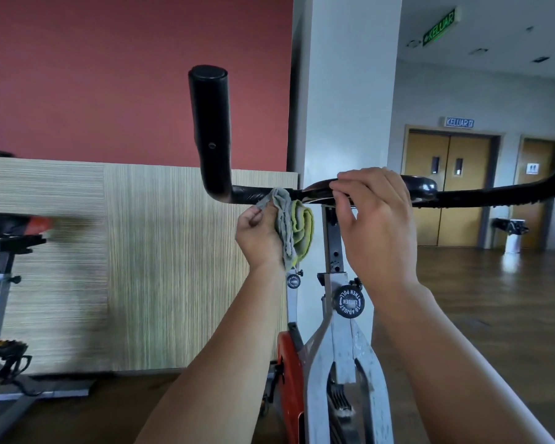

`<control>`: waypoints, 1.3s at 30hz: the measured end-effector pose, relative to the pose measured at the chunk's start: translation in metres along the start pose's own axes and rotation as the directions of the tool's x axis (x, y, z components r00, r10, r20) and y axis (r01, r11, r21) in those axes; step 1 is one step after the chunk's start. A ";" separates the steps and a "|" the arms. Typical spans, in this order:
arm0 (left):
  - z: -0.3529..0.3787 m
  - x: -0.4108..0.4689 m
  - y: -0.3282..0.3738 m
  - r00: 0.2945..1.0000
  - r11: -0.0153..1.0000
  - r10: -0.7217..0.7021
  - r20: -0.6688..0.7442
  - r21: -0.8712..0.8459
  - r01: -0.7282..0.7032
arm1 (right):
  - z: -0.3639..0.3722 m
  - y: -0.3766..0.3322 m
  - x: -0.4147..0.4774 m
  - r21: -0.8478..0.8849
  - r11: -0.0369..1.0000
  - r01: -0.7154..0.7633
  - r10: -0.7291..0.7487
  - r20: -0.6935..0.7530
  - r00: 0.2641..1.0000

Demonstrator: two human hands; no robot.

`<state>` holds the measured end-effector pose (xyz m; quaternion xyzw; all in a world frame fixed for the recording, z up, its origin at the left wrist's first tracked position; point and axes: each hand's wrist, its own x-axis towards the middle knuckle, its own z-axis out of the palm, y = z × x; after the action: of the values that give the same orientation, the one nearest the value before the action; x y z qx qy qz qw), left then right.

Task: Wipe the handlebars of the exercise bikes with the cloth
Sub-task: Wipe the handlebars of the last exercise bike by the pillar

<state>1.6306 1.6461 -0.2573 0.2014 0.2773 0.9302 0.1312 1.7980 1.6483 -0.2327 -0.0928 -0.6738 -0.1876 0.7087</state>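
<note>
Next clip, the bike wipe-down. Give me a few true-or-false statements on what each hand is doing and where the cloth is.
1. The left hand holds the cloth. True.
2. The cloth is plain white. False: it is grey and yellow-green.
3. The right hand grips the middle of the handlebar. True.
4. The cloth hangs clear of the handlebar. False: its upper end lies against the bar, left of the middle.
5. Only one bike is in view. False: a second bike stands at the left edge.

Two bikes (334, 354) (0, 277), one handlebar (494, 197), one cloth (293, 225), two hands (260, 240) (378, 225), two knobs (349, 302) (293, 280), two exit signs (440, 27) (458, 122), perhaps three doors (428, 193) (470, 193) (539, 193).
</note>
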 end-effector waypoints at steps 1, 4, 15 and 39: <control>0.002 -0.003 -0.002 1.000 1.000 -0.019 0.009 0.002 0.019 | 0.000 0.000 0.000 0.004 1.000 0.002 -0.002 -0.002 1.000; 0.010 -0.008 -0.007 0.998 0.999 -0.052 0.026 0.011 0.052 | 0.000 -0.001 0.001 0.010 1.000 -0.001 0.001 0.001 1.000; -0.022 -0.012 0.005 0.994 0.915 0.043 0.097 0.397 -0.078 | -0.008 -0.004 0.003 -0.049 0.999 0.012 -0.009 0.053 0.999; -0.067 -0.075 0.096 0.722 0.609 0.656 0.219 0.411 -0.679 | 0.015 -0.086 0.045 0.615 0.533 -0.581 0.284 0.518 0.807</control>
<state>1.6542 1.5104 -0.2760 0.3367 0.3928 0.8119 -0.2703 1.7517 1.5694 -0.1976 0.0084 -0.7591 0.3125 0.5709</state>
